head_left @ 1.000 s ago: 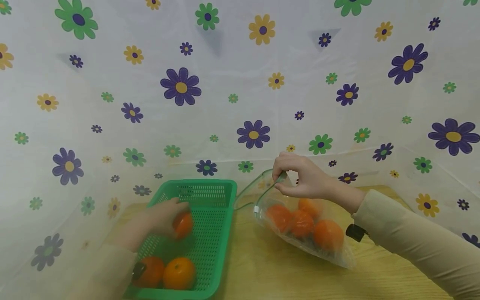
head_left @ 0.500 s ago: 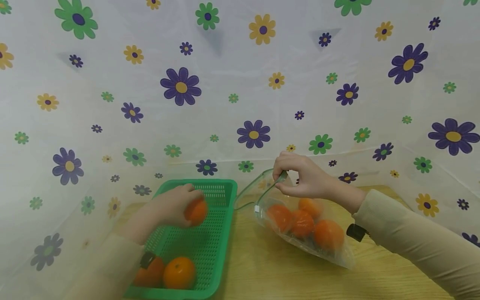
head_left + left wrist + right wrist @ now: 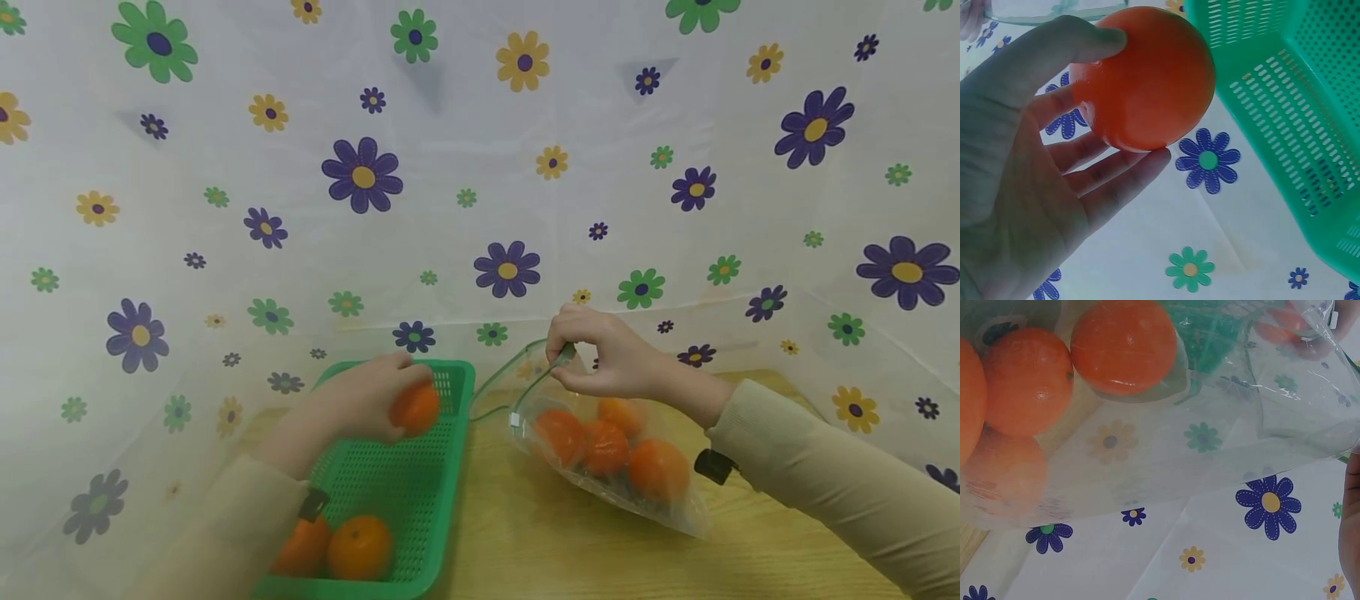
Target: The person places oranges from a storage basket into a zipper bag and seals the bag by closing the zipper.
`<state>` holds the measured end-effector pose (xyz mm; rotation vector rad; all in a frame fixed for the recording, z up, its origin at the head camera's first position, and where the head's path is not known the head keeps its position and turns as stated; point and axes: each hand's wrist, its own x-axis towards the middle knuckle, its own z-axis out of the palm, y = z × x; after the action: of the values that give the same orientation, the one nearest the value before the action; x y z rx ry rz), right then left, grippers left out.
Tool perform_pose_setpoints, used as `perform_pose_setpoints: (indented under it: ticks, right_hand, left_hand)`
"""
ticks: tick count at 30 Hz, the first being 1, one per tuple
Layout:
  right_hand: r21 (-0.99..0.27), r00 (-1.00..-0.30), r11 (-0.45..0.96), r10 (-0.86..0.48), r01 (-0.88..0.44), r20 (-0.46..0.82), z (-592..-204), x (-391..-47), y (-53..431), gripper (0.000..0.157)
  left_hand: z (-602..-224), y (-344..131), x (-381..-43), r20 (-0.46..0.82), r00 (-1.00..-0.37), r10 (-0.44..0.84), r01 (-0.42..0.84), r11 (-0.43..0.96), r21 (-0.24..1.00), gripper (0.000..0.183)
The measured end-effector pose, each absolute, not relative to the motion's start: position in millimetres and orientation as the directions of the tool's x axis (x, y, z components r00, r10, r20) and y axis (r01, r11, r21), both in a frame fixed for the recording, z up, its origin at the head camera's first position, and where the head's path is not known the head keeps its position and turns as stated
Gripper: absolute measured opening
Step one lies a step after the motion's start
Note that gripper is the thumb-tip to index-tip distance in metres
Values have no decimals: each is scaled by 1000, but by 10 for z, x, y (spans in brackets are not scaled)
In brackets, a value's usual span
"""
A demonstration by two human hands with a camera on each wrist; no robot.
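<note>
My left hand [image 3: 367, 398] grips an orange [image 3: 1150, 78] above the far part of the green basket [image 3: 448, 500], thumb on one side and fingers on the other. Two more oranges lie in the basket's near end; one [image 3: 360, 547] shows fully, the other [image 3: 303, 546] is partly behind the left wrist. My right hand [image 3: 600, 350] pinches the green-edged rim of a clear zip bag [image 3: 678, 512], whose mouth gapes toward the basket. Several oranges [image 3: 658, 469] sit inside the bag on the table. A white slider [image 3: 514, 420] shows on the bag's edge.
Basket and bag stand side by side on a wooden table [image 3: 517, 542], a narrow strip between them. Behind and at both sides hangs a white sheet [image 3: 450, 108] printed with flowers. Each wrist wears a small black camera [image 3: 715, 467].
My left hand has lifted the orange and moved it right and away from me, toward the bag's mouth. The right hand and the bag have stayed in place.
</note>
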<state>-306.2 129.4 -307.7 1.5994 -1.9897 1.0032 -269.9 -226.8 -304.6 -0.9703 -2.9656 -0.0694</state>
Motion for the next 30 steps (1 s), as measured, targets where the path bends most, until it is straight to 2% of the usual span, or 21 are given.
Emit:
perform_pose_setpoints:
  ticks: [15, 22, 30]
  right_hand:
    - [-270, -265, 100, -672, -958, 691, -3068, -3046, 1278, 21]
    - [-272, -267, 100, -670, -957, 693, -3071, -3038, 1274, 21]
    - [-277, -281, 116, -672, -954, 686, -3078, -3035, 1274, 21]
  left_hand:
    - [-2866, -2008, -2726, 83, -778, 623, 627, 778, 35, 71]
    - [-2848, -1920, -2726, 96, -787, 609, 616, 784, 73, 72]
    - [-2861, -1800, -2744, 108, -778, 619, 627, 777, 58, 72]
